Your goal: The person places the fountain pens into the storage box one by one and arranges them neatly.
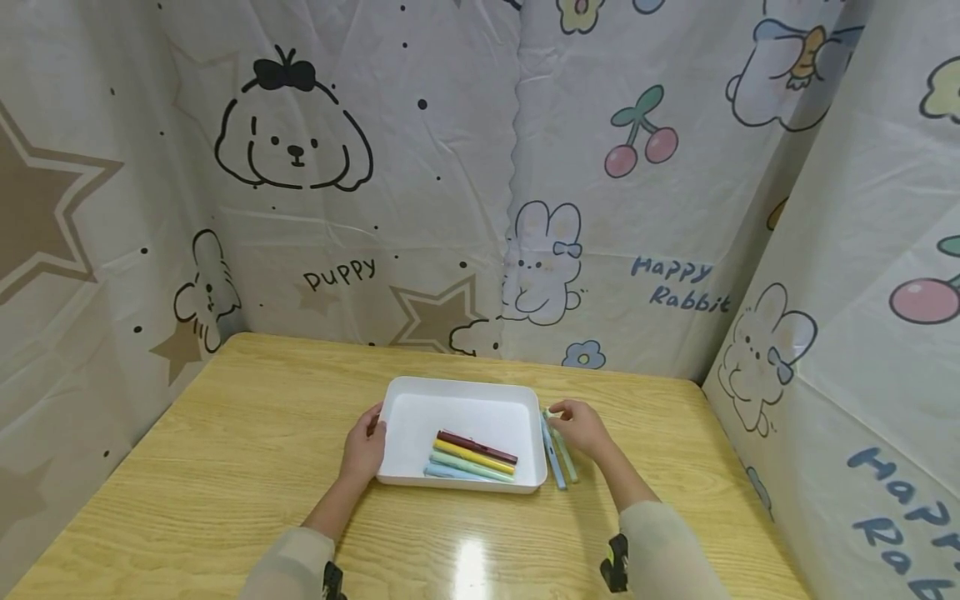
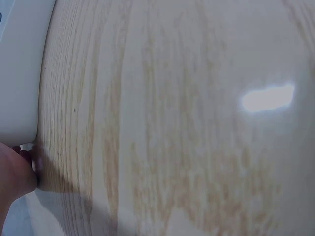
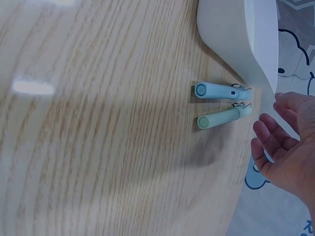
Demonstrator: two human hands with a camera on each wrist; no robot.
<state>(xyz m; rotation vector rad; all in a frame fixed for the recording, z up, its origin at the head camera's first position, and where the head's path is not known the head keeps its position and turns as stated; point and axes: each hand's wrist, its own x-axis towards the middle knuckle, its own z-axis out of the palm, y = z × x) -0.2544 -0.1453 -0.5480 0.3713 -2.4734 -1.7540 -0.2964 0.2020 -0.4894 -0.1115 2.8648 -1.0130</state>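
A white tray [image 1: 465, 410] rests on the wooden table, holding a maroon pen [image 1: 477, 447], a yellow pen [image 1: 474, 457], a pale green pen [image 1: 471, 467] and a light blue pen [image 1: 459, 472]. My left hand [image 1: 363, 446] grips the tray's left side, thumb at the rim. Just right of the tray lie another blue pen [image 3: 216, 90] and another green pen [image 3: 221, 117], side by side. Over their far ends hovers my right hand [image 1: 581, 427], fingers loosely bent and thumb near the tray's rim; the right wrist view shows nothing between them.
The wooden table [image 1: 262, 433] meets a printed cloth [image 1: 442, 208] along its back, and cloth also hangs at both sides. Light glares off the table in front of the tray.
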